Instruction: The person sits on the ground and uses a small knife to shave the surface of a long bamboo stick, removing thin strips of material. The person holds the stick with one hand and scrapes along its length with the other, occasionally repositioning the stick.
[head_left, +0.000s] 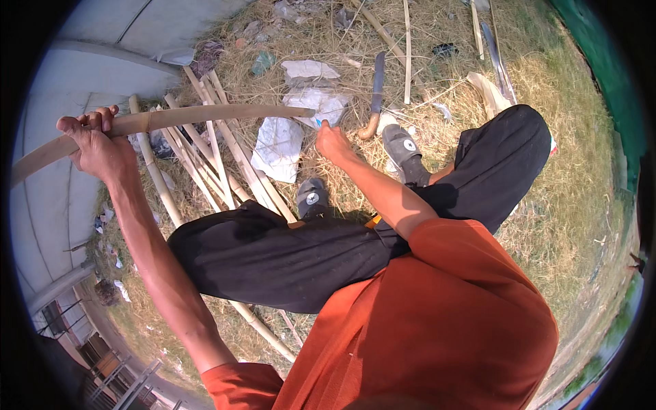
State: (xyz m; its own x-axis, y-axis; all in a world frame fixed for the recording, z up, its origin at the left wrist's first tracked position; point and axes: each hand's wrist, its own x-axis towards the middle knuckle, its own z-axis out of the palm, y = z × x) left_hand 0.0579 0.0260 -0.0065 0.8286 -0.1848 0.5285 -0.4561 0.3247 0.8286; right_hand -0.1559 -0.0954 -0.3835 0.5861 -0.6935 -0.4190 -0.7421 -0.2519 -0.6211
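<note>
My left hand is wrapped round a long split bamboo strip, which is held raised and runs across to the right. My right hand is closed just below the strip's right end. A small blue bit shows at its fingertips; what the fist holds is mostly hidden, and I cannot tell whether it touches the strip. On the dry grass beyond my right hand lies a machete with a dark blade and a curved wooden handle.
Several bamboo poles and strips lie on the ground at left, beside my knee. Pale flat stones sit ahead of my sandalled feet. More strips lie farther off. A white sheet wall stands at left, green sheeting at right.
</note>
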